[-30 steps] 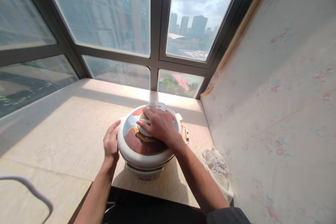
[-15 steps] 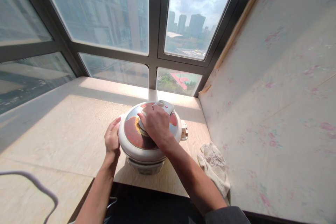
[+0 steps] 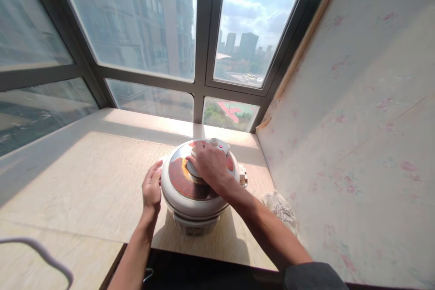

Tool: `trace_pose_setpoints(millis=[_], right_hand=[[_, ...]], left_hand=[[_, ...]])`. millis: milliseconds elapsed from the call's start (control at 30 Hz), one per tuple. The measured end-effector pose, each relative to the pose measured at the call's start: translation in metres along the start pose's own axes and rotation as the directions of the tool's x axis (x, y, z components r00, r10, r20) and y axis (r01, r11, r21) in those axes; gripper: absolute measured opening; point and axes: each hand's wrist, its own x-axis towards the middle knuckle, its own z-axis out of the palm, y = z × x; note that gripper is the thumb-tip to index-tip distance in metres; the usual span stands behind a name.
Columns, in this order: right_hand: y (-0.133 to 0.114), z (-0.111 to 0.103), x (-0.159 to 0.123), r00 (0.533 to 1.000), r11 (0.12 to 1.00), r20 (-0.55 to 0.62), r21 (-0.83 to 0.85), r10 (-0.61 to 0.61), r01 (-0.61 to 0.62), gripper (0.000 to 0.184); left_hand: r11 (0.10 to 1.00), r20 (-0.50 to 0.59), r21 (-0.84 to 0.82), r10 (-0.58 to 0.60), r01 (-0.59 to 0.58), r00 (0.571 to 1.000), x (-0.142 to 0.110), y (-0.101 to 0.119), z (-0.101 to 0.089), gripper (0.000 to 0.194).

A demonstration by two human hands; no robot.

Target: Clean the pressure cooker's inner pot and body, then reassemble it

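Note:
A round white electric pressure cooker (image 3: 197,210) stands upright on the pale window ledge, and its shiny lid (image 3: 180,181) reflects reddish-brown patches. My right hand (image 3: 211,163) is closed round the knob at the lid's centre, hiding most of it. Just past those fingers are a round valve cap (image 3: 214,141) and a small red spot on the lid's light strip. My left hand (image 3: 152,186) grips the cooker's left side; the part under its fingers is mostly hidden. On the opposite side a bracket-like handle (image 3: 244,176) sticks out. The lid sits on the body.
A crumpled whitish cloth (image 3: 280,208) lies right of the cooker, by the floral-papered wall (image 3: 360,154). Dark-framed windows (image 3: 200,86) rise behind the ledge (image 3: 112,181). A grey cable (image 3: 44,256) curves in at lower left. The ledge's dark front edge (image 3: 200,265) runs below.
The whole view has shifted slightly, so the cooker and both hands appear a little lower and further right. Both hands keep their hold, and the lid stays on.

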Motion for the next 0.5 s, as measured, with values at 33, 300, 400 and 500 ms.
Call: trace_pose_setpoints(millis=[33,300,400,500], right_hand=[[0.001,0.0,0.0,1.0,1.0,-0.003,-0.003,-0.006,0.006,0.044],[0.01,-0.002,0.0,0.996,1.0,-0.092,0.014,0.014,-0.012,0.035],[0.018,-0.008,0.002,0.988,0.999,-0.145,0.021,0.052,-0.049,0.033],[0.027,-0.018,0.006,0.98,0.994,-0.167,0.028,0.106,-0.103,0.034]], left_hand=[[1.0,0.002,0.003,0.016,-0.016,1.0,0.0,0.0,0.0,0.046],[0.994,0.018,0.023,0.108,-0.108,0.994,0.0,-0.001,0.0,0.046],[0.995,0.021,0.028,0.099,-0.099,0.995,0.001,-0.003,-0.001,0.046],[0.996,0.013,0.017,0.092,-0.093,0.996,0.002,-0.004,-0.001,0.045]])
